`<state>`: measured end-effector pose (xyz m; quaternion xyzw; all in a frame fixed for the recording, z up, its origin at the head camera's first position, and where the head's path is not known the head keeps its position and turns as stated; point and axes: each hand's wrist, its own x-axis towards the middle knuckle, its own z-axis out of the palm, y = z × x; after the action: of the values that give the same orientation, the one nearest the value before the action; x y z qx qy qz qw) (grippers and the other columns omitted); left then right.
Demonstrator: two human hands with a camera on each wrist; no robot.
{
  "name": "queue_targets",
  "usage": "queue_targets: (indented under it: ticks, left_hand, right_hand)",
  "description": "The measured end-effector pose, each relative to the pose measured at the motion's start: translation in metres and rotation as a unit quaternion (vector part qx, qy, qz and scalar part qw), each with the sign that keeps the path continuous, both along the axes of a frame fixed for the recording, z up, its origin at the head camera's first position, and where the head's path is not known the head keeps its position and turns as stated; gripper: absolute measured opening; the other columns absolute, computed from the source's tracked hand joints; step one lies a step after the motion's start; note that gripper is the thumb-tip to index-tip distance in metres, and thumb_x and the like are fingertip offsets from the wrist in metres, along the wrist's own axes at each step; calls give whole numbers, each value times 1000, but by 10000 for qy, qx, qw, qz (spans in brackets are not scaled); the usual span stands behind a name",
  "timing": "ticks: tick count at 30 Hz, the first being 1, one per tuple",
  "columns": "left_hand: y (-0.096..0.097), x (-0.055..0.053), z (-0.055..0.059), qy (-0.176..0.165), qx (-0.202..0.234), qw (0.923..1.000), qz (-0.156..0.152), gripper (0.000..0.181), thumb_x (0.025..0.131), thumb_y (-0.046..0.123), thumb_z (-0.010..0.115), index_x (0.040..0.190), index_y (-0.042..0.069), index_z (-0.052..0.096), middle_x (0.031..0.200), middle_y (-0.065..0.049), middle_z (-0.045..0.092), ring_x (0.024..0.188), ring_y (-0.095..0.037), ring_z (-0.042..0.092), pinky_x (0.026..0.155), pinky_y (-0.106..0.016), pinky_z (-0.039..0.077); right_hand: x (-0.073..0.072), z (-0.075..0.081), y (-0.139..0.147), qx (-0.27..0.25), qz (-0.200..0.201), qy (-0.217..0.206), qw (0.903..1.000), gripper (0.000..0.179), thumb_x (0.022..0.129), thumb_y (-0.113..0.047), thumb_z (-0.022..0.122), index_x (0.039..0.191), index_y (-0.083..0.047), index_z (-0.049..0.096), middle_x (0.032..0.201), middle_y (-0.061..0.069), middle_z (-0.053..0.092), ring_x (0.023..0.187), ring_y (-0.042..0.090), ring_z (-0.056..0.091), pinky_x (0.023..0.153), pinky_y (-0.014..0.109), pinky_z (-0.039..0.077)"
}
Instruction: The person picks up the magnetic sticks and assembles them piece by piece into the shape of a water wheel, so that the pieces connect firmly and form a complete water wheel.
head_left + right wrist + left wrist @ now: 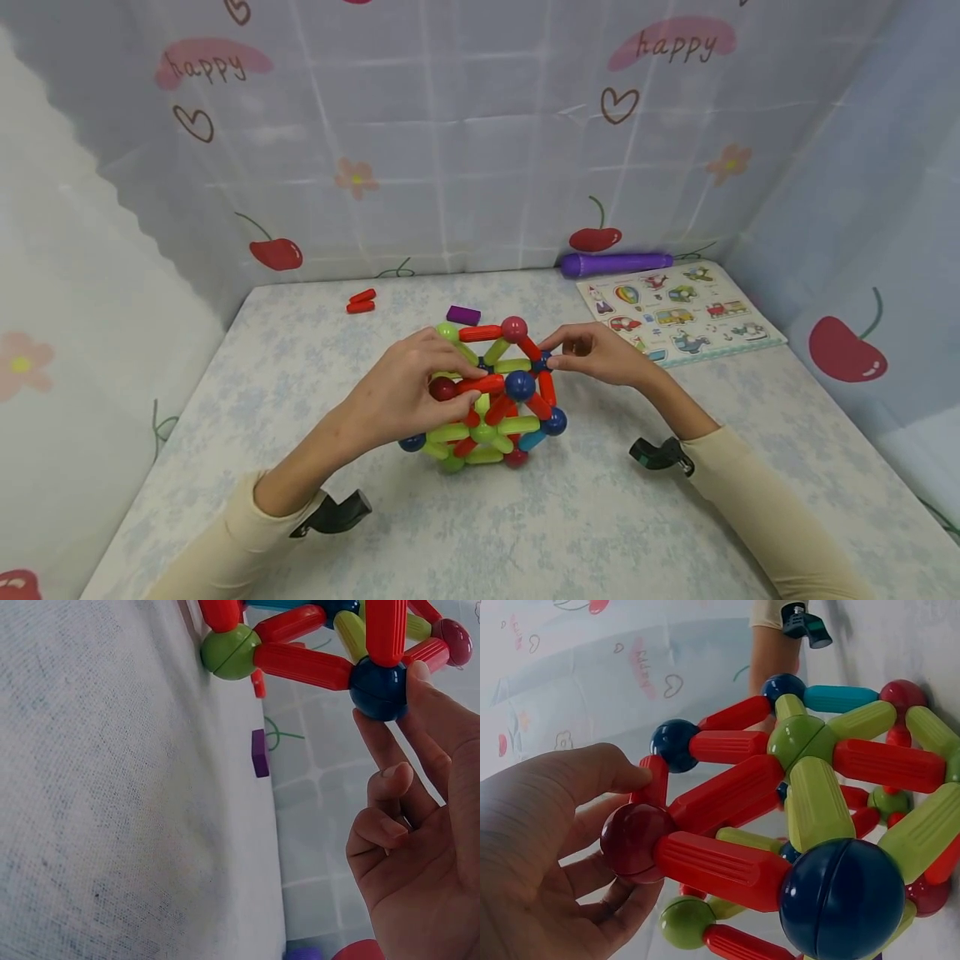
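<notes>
A ball-and-rod magnetic construction [483,432] of red, green and light blue rods with coloured balls stands on the table between both hands. My left hand [397,385] pinches a red rod [482,384] at its upper front, beside a dark red ball [637,841]. This rod links the dark red ball to a blue ball [520,386]. On the right side, my right hand [603,354] holds another blue ball [379,688] between thumb and fingertips, its other fingers loosely curled. Part of the construction's left side is hidden behind the left hand.
Loose red rods [361,307] lie at the back left. A purple block [463,315] sits just behind the construction. At the back right, a purple pen-shaped stick [618,265] lies by a picture board [720,329]. Patterned cloth [480,167] walls the table's back and sides.
</notes>
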<state>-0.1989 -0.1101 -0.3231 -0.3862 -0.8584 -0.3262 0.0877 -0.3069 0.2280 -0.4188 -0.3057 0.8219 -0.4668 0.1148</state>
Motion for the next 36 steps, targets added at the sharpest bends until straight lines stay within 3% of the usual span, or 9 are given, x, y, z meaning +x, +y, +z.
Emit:
queue_targets:
  ticks: [7, 13, 19, 29, 32, 34, 36]
  left_hand:
    - [3, -2, 0, 53, -241, 9997, 77, 21, 92, 25, 87, 112, 19, 86, 103, 11, 79, 97, -8, 60, 70, -27, 53]
    - [6, -4, 0, 205, -191, 9996, -63, 19, 92, 25, 88, 110, 18, 87, 96, 10, 80, 93, -8, 60, 67, -25, 53]
    - [5, -6, 1, 8, -299, 9993, -217, 19, 93, 22, 87, 111, 16, 87, 97, 6, 80, 95, -11, 60, 70, -24, 55]
    - [-7, -10, 2, -182, -40, 9998, 15, 28, 90, 26, 91, 116, 16, 85, 104, 7, 80, 98, -15, 64, 72, -29, 55]
    - [-23, -23, 9, 20, 252, 9989, 393, 28, 90, 26, 90, 116, 16, 85, 103, 7, 80, 97, -18, 65, 76, -35, 55]
    - [-38, -40, 11, 115, 432, 9956, 827, 24, 93, 24, 87, 116, 15, 85, 105, 3, 81, 99, -22, 68, 82, -41, 57]
    - [-57, -65, 9, 126, 473, 9900, 1321, 21, 97, 22, 83, 116, 12, 85, 110, -3, 81, 102, -27, 69, 89, -47, 57]
  right_hand:
    - [0, -1, 0, -4, -25, 23, 10000, 23, 101, -11, 77, 124, -11, 80, 96, 18, 71, 72, 23, 53, 63, 27, 43]
    - [-1, -2, 1, 13, -37, 29, 10000, 23, 101, -12, 77, 124, -11, 80, 97, 18, 71, 73, 24, 53, 63, 27, 43]
    - [-1, -3, 0, -15, -35, -5, 10000, 23, 101, -11, 77, 124, -11, 80, 97, 15, 71, 74, 24, 53, 64, 27, 43]
    - [-1, -2, -2, -59, -9, 6, 10000, 23, 101, -10, 77, 123, -10, 80, 93, 5, 72, 73, 24, 53, 64, 28, 43]
    - [-2, -3, -2, -78, 20, -13, 10000, 23, 101, -11, 76, 124, -10, 79, 95, 7, 73, 73, 24, 54, 65, 28, 44]
    - [-2, -4, -3, -84, 50, -27, 9999, 23, 101, -11, 76, 124, -10, 79, 96, 10, 73, 74, 24, 53, 65, 28, 44]
    - [-2, -6, -2, -98, 76, -28, 9999, 23, 101, -11, 76, 124, -11, 79, 98, 10, 73, 74, 24, 53, 65, 28, 44]
